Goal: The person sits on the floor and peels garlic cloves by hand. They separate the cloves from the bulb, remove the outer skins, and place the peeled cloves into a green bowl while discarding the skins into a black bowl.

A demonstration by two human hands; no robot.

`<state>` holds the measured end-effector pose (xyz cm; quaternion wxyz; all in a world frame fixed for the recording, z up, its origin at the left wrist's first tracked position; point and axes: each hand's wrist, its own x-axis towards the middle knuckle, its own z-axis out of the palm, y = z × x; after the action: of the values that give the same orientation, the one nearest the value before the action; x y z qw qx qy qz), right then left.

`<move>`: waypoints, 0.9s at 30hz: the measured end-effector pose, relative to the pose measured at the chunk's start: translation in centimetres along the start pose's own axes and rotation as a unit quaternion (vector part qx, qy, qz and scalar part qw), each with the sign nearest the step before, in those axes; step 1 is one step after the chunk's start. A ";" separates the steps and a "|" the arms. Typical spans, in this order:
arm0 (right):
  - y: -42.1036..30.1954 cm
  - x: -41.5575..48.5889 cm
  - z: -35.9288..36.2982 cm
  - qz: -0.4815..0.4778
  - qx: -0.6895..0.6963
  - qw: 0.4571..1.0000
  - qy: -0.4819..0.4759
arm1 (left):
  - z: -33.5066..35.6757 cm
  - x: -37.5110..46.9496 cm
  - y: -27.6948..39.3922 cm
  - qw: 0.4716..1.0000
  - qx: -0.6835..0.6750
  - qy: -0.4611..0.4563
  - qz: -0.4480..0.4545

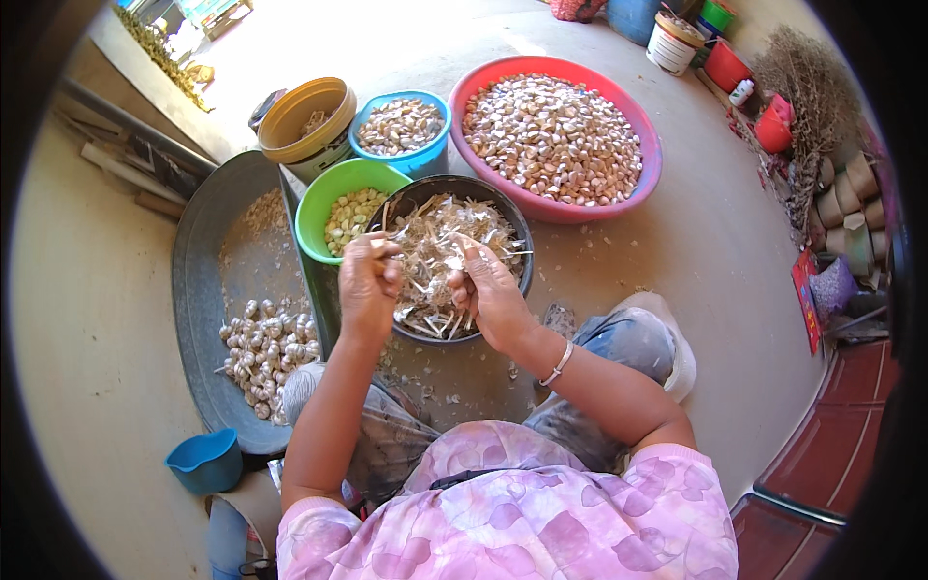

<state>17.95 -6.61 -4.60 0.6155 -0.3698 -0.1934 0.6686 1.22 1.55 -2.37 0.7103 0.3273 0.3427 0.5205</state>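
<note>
My left hand (368, 283) is raised over the near edge of the green basin (308, 217), its fingers curled on a small brownish piece, perhaps garlic. My right hand (489, 286) is above the black basin (528, 272), thumb and fingers pinching a pale, papery garlic piece (457, 254). Dry garlic skins and stalks (435, 290) fill the black basin. Peeled yellowish cloves (351, 214) lie in the green basin. Unpeeled cloves are heaped in the red basin (656, 156) and in the blue bucket (428, 163). Whole garlic bulbs (268, 355) lie in the grey metal tub (190, 290) at the left.
A yellow-brown bucket (272, 130) with some skins stands behind the green basin. A blue plastic scoop (206, 460) is at the lower left. Along the right wall are a white bucket (670, 51), red containers (727, 65), dried plants (805, 94) and stacked pots (855, 196).
</note>
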 end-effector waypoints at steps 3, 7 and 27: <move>-0.7 -0.5 0.8 -0.062 -0.204 0.975 0.063 | -5.0 2.5 0.4 0.990 -0.030 0.131 0.046; -1.2 -0.6 0.6 -0.073 -0.350 0.934 -0.012 | -3.6 7.3 3.2 0.987 -0.058 0.141 0.053; 1.7 -0.7 2.0 0.040 -0.278 0.960 -0.017 | -37.7 -6.2 8.9 0.869 0.395 0.280 -0.100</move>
<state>15.35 -7.18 -4.35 0.4582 -0.5222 -0.3672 0.6185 -35.94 1.82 -14.88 0.4440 0.3847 0.7351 0.3384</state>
